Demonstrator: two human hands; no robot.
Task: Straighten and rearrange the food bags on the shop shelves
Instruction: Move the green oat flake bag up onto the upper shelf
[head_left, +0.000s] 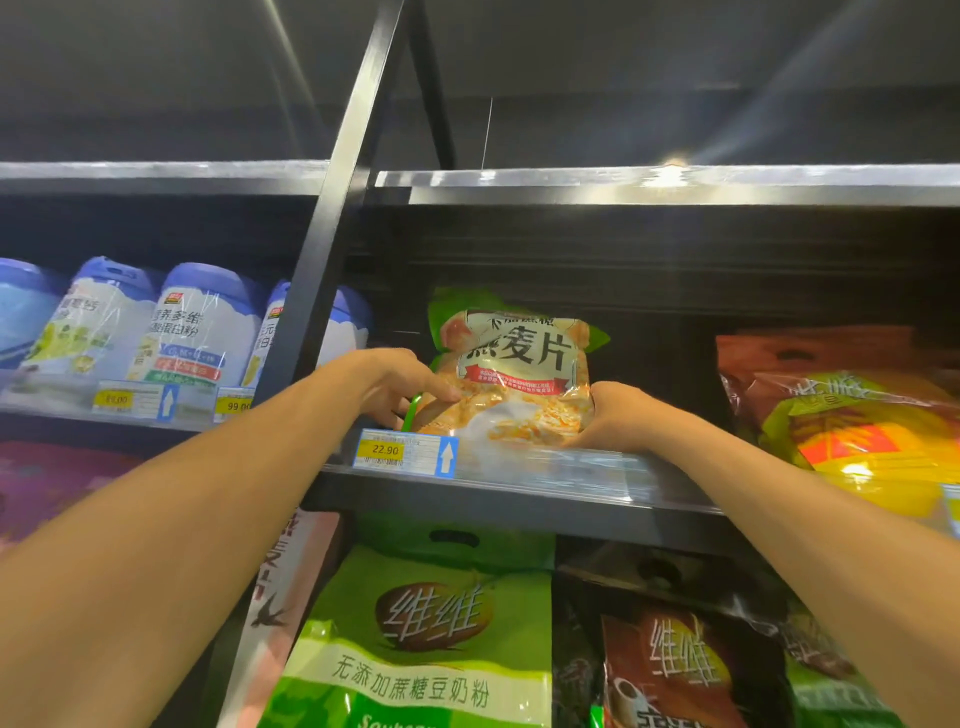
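Both bare arms reaching up to the shelf (519, 499). Oat bag (511, 374) standing upright near the front edge, just behind the clear price rail, orange and green with large dark characters on a pale panel. Left hand (395, 387) at the bag's lower left corner, fingers curled round the side and thumb lying across the front, pinching the green edge. Right hand (605, 415) clamped on the lower right corner, fingers hidden behind the bag, thumb side against the plastic. Bag held between the two, base touching or just above the shelf; cannot tell which.

Price tag (405, 452) on the rail just below the left hand, yellow patch reading 22.90, white arrow on blue beside it. Tubs (202, 327) with blue lids in a row on the left-hand bay, wrapped in shiny film, beyond a slanted black post (332, 218). Yellow bag (857, 431) with a red-brown top at the far right of the same shelf, well apart from the oat bag, leaning slightly.

Below the shelf, green bag (421, 639) with a brown oval logo, standing upright. Brown bag (680, 670) just beside it to the right, partly covered by the right forearm. Pink-white bag (291, 571) to its left, edge-on, tilted.
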